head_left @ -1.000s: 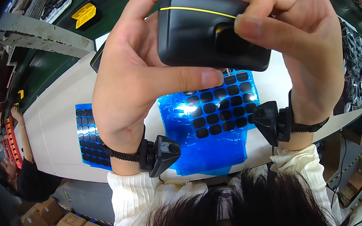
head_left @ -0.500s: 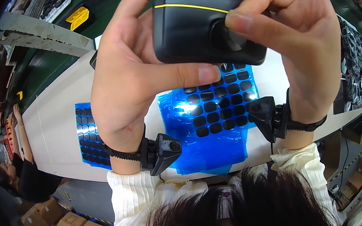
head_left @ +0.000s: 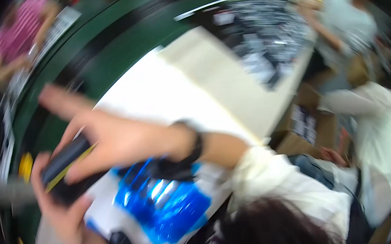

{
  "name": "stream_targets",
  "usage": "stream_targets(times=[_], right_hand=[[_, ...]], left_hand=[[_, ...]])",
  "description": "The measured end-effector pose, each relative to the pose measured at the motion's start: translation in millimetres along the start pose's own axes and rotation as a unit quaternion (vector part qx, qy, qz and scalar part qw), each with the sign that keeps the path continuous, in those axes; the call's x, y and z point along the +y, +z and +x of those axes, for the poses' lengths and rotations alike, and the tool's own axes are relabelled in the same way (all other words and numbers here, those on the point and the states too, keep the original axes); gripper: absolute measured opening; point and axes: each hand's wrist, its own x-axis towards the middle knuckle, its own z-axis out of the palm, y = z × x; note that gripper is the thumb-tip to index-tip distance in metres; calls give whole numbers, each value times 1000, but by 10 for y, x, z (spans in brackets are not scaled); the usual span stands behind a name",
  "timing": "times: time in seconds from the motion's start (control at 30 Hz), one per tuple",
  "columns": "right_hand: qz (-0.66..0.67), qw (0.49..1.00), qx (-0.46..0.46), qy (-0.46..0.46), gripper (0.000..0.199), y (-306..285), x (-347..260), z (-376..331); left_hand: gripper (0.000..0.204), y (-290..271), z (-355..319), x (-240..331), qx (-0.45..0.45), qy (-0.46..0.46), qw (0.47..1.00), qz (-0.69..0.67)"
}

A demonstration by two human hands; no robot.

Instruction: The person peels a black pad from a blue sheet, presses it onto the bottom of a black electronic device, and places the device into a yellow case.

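The picture is strongly blurred and tilted. Both my hands grip a black box-shaped device (head_left: 64, 162) with a thin yellow line, at the left of the view. My right hand (head_left: 110, 140) lies over its top, fingers spread toward the upper left. My left hand (head_left: 63, 214) cups it from below. Each wrist carries a black strap with a small black mount. Under the hands lies a shiny blue sheet (head_left: 167, 206) on the white table (head_left: 163, 96).
A green conveyor band (head_left: 113, 49) runs behind the table. A tray of dark small parts (head_left: 263, 40) is at the upper right. Other people sit at the upper left, upper right and right. A cardboard box (head_left: 303, 123) stands beside the table.
The view has swung sharply and turned blurry. The device and both hands have shifted from the upper middle to the left of the picture. Both hands still hold it.
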Motion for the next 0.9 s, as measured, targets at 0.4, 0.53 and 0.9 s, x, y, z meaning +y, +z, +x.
stream_targets(times=[0.4, 0.53, 0.9], right_hand=[[-143, 990, 12, 4, 89, -121, -225, -141], [-195, 979, -18, -64, 87, -145, -63, -127], [-185, 963, 118, 159, 66, -451, 175, -62]], left_hand=[[64, 152, 179, -97, -2, -3, 998, 67], [62, 113, 148, -137, -15, 20, 996, 86], [84, 347, 383, -287, -84, -65, 993, 43]])
